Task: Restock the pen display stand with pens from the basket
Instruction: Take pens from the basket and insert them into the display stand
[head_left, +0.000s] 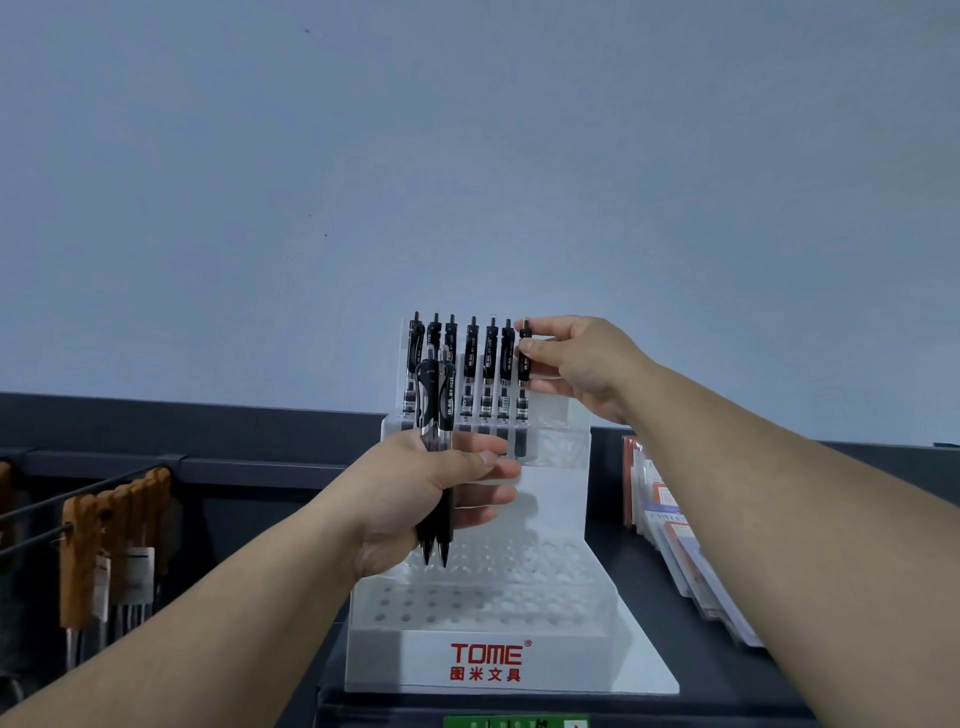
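Left hand (415, 493), two black pens (435, 395), white stand (550, 660)

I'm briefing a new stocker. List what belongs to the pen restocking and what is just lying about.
Job: display stand; six pens standing in its top row; seventh pen, pinched by the right hand; two pens gripped by the left hand.
Lying about: wooden-handled items hanging at left; booklets at right.

Black pens (491, 364) upright along the back row of a white tiered stand (551, 506)
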